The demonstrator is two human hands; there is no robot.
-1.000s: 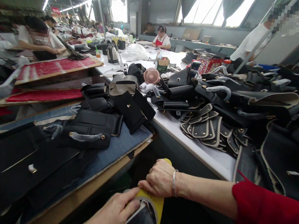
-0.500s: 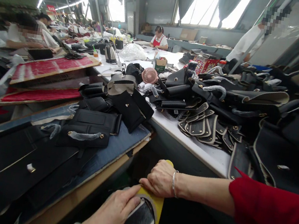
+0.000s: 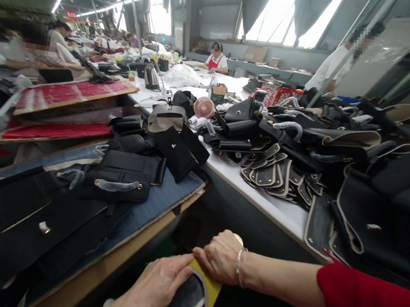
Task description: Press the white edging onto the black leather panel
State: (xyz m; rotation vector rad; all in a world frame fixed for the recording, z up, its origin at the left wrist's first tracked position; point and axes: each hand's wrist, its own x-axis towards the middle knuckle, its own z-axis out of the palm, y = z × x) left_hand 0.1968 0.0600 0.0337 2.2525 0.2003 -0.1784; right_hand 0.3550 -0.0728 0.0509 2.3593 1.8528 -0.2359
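At the bottom middle, a black leather-like piece [image 3: 180,304] with a white stripe and a pale curved edge lies low, close to my body. A yellow strip [image 3: 213,294] runs along that edge. My left hand [image 3: 155,284] is closed on the black piece, thumb on top and fingertips by the yellow strip. Just beyond it, my right hand [image 3: 217,255] is wrapped over the far part of the yellow strip, almost touching the left fingertips. A pale rounded end [image 3: 235,237] shows past the right knuckles; I cannot tell what it belongs to.
Black bags [image 3: 119,173] lie on a blue-topped board [image 3: 152,207] at left. A white table [image 3: 288,217] at right bears black flaps [image 3: 276,173], piled bags [image 3: 384,209] and a pink fan [image 3: 204,107]. Other people sit or stand farther off.
The view has shifted slightly. The yellow seen beyond my right hand now shows as a pale rounded end. Both hands keep their hold, with the right hand slightly lower.
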